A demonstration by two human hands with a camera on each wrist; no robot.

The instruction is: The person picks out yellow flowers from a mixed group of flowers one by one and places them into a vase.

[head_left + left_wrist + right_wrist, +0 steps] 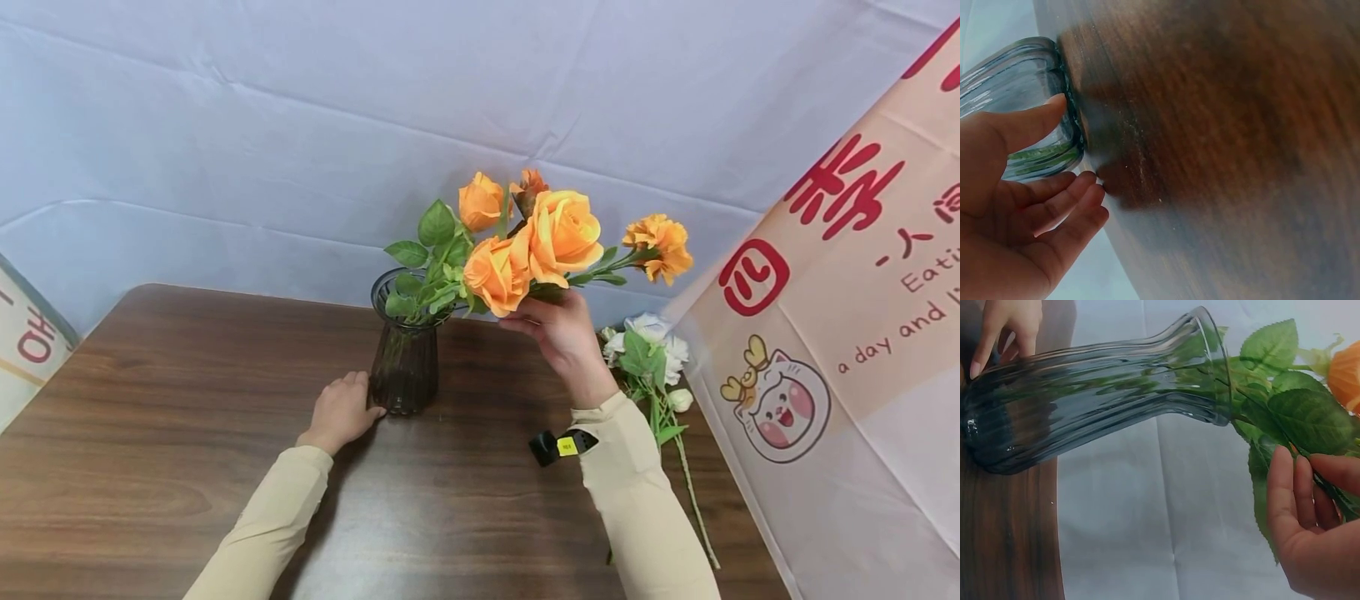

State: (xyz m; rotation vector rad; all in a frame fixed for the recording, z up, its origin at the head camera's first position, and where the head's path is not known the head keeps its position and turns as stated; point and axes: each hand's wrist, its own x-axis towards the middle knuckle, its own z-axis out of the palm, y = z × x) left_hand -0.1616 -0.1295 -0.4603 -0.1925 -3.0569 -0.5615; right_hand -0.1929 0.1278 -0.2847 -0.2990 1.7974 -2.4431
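Note:
A dark, ribbed glass vase stands upright on the table, with green stems inside it. My left hand holds the vase low at its base, thumb on one side and fingers around the other. Above and right of the rim, my right hand pinches a green stem between thumb and fingers; in the right wrist view this hand is just outside the vase mouth. Orange roses and an orange carnation-like flower spread above that hand. Green leaves partly hide the stems.
White flowers with green stems lie on the wooden table at the right, partly behind my right forearm. A pale cloth backdrop rises behind the table, and a printed cloth borders the right side.

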